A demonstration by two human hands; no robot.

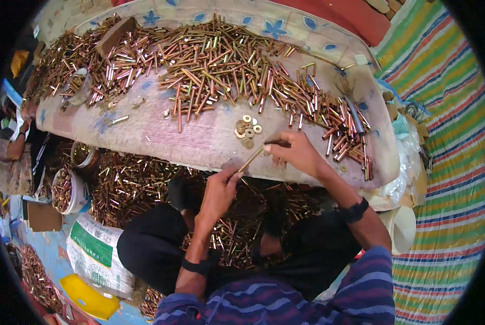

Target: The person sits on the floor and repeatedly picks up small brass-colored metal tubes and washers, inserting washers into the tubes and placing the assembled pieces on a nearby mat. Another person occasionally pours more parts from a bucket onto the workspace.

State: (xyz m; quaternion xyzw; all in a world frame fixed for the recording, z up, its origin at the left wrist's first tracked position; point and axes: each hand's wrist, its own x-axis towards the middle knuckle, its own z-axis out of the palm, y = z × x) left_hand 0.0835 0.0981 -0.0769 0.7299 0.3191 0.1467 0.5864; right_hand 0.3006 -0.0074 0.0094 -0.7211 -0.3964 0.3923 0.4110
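Note:
My left hand (pixel 219 189) is closed on the lower end of a slim brass-coloured metal rod (pixel 251 160), held aslant over the table's near edge. My right hand (pixel 296 154) pinches at the rod's upper end; whether a small part sits between those fingertips I cannot make out. Just beyond the rod lies a small pile of flat round washers (pixel 246 130) on the cloth-covered table (pixel 193 143). Farther back, a large heap of similar metal rods (pixel 215 59) spreads across the tabletop, with more rods (pixel 348 135) to the right of my right hand.
Under the table, many more rods (pixel 128 189) cover the floor around my legs. At left stand a white bucket of metal parts (pixel 78 195), a white-and-green sack (pixel 98 254) and a yellow plastic piece (pixel 89 297). Another person's arm (pixel 17 146) shows far left. Striped sheeting (pixel 448 162) hangs right.

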